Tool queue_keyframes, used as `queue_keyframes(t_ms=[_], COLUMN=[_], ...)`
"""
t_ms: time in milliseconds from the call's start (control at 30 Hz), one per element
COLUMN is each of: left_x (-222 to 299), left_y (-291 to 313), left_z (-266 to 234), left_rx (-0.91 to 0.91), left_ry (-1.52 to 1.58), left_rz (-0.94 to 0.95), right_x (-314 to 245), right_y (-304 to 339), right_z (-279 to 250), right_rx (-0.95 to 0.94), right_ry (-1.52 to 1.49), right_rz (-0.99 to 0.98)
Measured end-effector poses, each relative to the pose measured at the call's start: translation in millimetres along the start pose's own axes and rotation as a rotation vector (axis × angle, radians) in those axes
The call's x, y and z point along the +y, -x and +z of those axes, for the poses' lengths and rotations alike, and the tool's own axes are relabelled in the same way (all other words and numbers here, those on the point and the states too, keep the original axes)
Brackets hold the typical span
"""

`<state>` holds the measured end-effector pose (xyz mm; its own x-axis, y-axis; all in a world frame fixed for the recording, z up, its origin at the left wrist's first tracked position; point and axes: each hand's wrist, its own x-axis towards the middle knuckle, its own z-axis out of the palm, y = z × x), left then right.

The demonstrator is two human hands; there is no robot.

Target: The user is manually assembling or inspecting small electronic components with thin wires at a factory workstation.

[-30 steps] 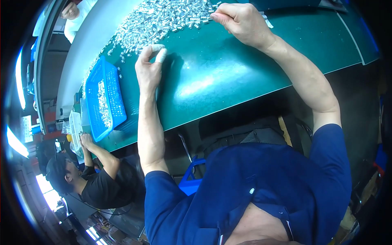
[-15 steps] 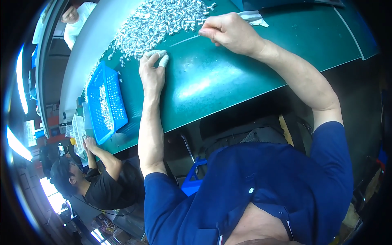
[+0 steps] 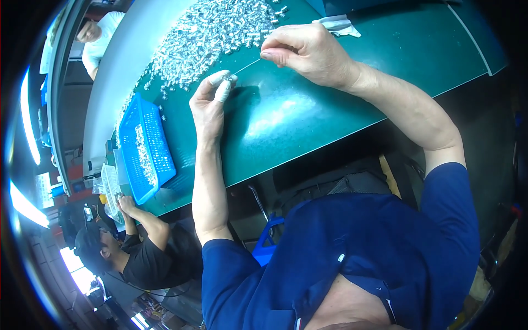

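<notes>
My left hand (image 3: 208, 110), with pale covers on some fingertips, is closed in a pinch on a small shiny metal part (image 3: 231, 78). It is held just above the green table, near the lower edge of a heap of similar metal parts (image 3: 214, 38). To the right, my right hand (image 3: 316, 55) pinches a thin, straight rod (image 3: 248, 65). The rod slants down to the left, its far end at or close to the part in my left hand. Whether it enters the part is too small to tell.
A blue perforated basket (image 3: 160, 144) with more metal parts stands left on the green table (image 3: 330, 115). A white cloth or paper (image 3: 344, 25) lies beyond my right hand. A co-worker in black (image 3: 159, 258) works at the left; another person in white (image 3: 104, 41) is at upper left.
My left hand has come away from the heap's edge with a metal part between its fingertips. My right hand has shifted slightly left and down, and the rod now slants toward that part.
</notes>
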<state>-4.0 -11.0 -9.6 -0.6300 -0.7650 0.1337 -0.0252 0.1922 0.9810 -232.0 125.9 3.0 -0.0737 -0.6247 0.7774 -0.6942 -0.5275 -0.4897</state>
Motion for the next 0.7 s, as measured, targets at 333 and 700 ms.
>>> queue_keyframes(t_ms=[333, 700], left_x=[1.8, 1.0], left_y=[0.6, 1.1], left_z=[0.2, 1.8], left_rx=[-0.032, -0.022], left_ry=[-0.005, -0.006], left_rz=[0.006, 0.006], right_x=[-2.6, -3.5], right_y=[-1.1, 0.0], right_z=[-3.8, -2.8], right_rx=[-0.041, -0.048], right_ry=[0.017, 0.025], right_rz=[0.057, 0.018])
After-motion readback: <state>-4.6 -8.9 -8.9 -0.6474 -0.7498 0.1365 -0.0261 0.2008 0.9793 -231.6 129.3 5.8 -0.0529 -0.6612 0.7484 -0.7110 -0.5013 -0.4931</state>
